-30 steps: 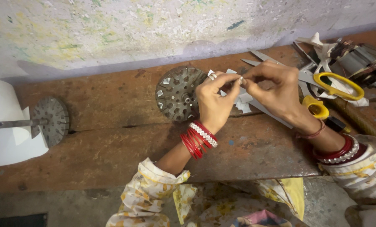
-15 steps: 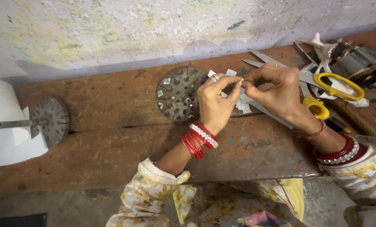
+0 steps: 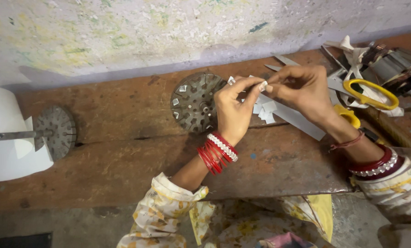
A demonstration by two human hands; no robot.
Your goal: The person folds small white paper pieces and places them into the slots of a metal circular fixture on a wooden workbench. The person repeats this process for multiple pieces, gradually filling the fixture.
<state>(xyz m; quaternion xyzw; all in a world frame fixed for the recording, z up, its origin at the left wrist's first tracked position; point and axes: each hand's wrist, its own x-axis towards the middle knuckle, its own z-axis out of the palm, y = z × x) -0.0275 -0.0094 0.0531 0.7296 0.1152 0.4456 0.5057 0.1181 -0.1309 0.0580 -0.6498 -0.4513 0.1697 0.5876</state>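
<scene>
Far left: a white paper cone (image 3: 3, 138) lies at the left edge of the frame, cut off by it; a slotted metal disc on a shaft (image 3: 53, 133) rests against it.
Surface: a worn reddish-brown wooden bench (image 3: 122, 170) runs across the frame below a stained pale wall (image 3: 122, 32).
Centre: a second round slotted disc (image 3: 194, 102) lies flat on the bench, some slots filled with small white pieces; it sits just left of the left hand.
Left hand: the left hand (image 3: 233, 108) comes up from the lower middle, red and white bangles at the wrist, thumb and forefinger pinched shut on a small white paper piece (image 3: 263, 86).
Small piece: it is held above the bench, centre-right of the frame, between both hands, mostly covered by fingertips.
Right hand: the right hand (image 3: 302, 89) meets the left from the right, fingers curled, its tips closed on the same paper piece.
Under the hands: loose white paper scraps (image 3: 266, 110) and a long grey strip (image 3: 297, 120) lie on the bench, partly hidden by the right hand.
Right: yellow-handled scissors (image 3: 368, 94) lie just beyond the right wrist.
Upper right: a heap of metal parts (image 3: 389, 62), too cluttered to make out singly.
</scene>
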